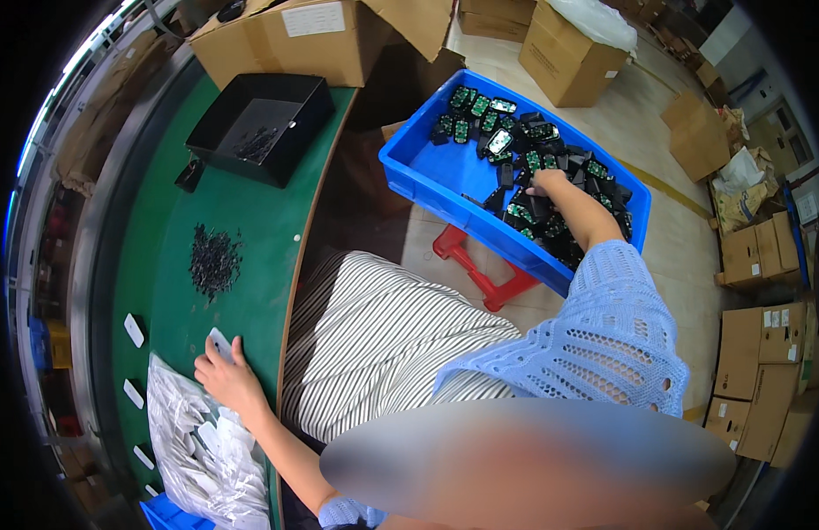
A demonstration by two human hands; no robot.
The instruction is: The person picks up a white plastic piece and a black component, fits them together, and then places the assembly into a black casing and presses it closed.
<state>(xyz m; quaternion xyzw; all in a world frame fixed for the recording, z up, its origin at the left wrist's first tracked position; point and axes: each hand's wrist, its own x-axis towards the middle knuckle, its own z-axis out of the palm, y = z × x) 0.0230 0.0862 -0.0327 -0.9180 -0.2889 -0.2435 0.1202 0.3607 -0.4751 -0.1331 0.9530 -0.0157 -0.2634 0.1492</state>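
Note:
On the green bench, my left hand (228, 378) is closed around a small white plastic cover (220, 344), thumb and fingers at its sides. Just nearer lies a clear plastic bag (184, 442) filled with similar white covers. My right hand (551, 183) reaches into a blue plastic bin (427, 186), its fingers curled down onto a black plastic casing (538, 208); the fingertips are partly hidden. Around it are piled many black casings, some fitted with green circuit boards (533, 162). A heap of small black parts (215, 262) lies on the bench beyond my left hand.
A black tray (294, 146) with small dark parts stands at the bench's far end, by an open cardboard box (281, 49). Several white covers (134, 330) line the bench's left side. A red stool (489, 281) stands under the bin. Cardboard cartons (752, 353) are stacked at right.

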